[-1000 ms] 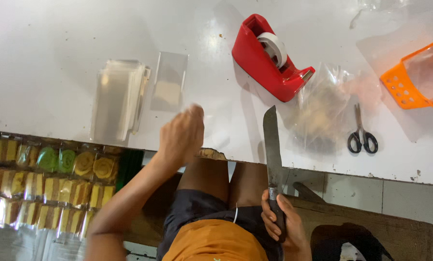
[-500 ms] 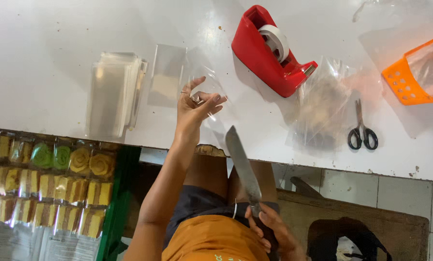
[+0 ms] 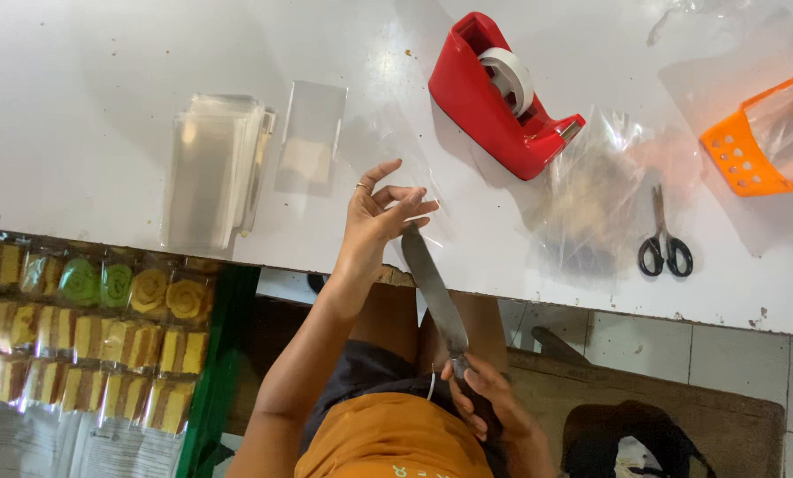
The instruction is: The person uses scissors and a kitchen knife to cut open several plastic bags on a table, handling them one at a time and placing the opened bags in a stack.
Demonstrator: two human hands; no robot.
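Long knife (image 3: pixel 433 285) slants from the right hand (image 3: pixel 485 403), which grips its handle low over the lap, up to the left hand (image 3: pixel 380 217); blade tip meets the left fingers (image 3: pixel 411 210), which pinch what looks like a clear plastic bag (image 3: pixel 396 150), hard to make out against the white table (image 3: pixel 77 106). Just left of the left hand lie a single clear sleeve (image 3: pixel 310 137) and a stack of clear sleeves (image 3: pixel 212 168); beyond it to the right, a red tape dispenser (image 3: pixel 498 93). Farther right, well apart: crumpled plastic bag (image 3: pixel 591 199), black scissors (image 3: pixel 665 243), orange basket (image 3: pixel 759 137); wrapped cake slices (image 3: pixel 86 336) sit below left of the forearm.
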